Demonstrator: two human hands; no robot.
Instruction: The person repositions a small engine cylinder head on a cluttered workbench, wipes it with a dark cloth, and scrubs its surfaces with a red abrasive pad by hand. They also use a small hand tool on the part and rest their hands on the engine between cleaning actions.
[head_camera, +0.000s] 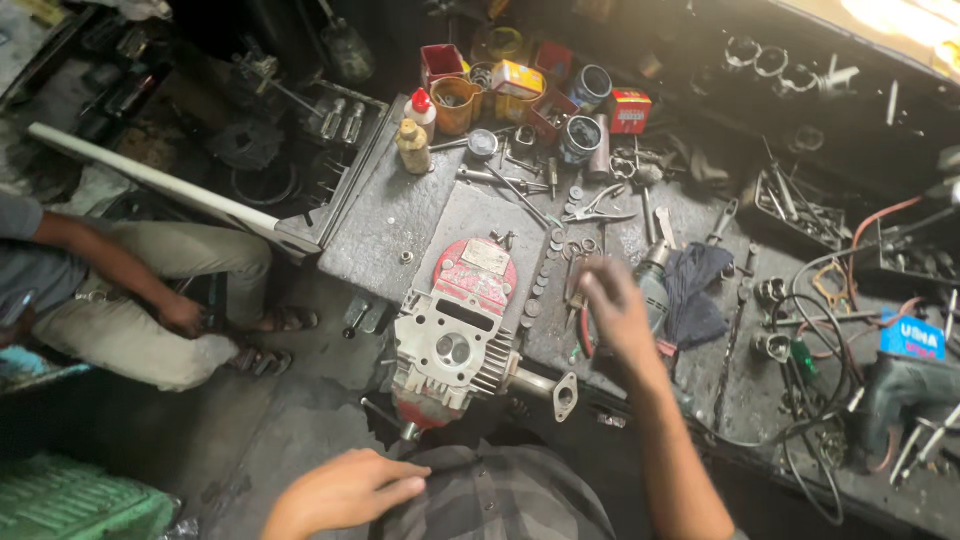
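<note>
The right hand (612, 305) hung blurred above the greasy steel bench (400, 215), fingers loosely bent; whether it pinched anything could not be told. Just beneath it lay small washers (540, 283) in a row and a grey power drill (655, 290) beside a dark cloth (697, 290). The left hand (345, 490) rested flat and open on a plaid-clad knee. Near it, at the bench edge, sat a finned aluminium cylinder head (450, 350) against a red housing (470, 275).

Engine cylinder head (455, 335) lying at counter (400, 215) front edge; tins (520, 90) standing behind; drill (655, 285) and cloth (695, 290) lying right.
</note>
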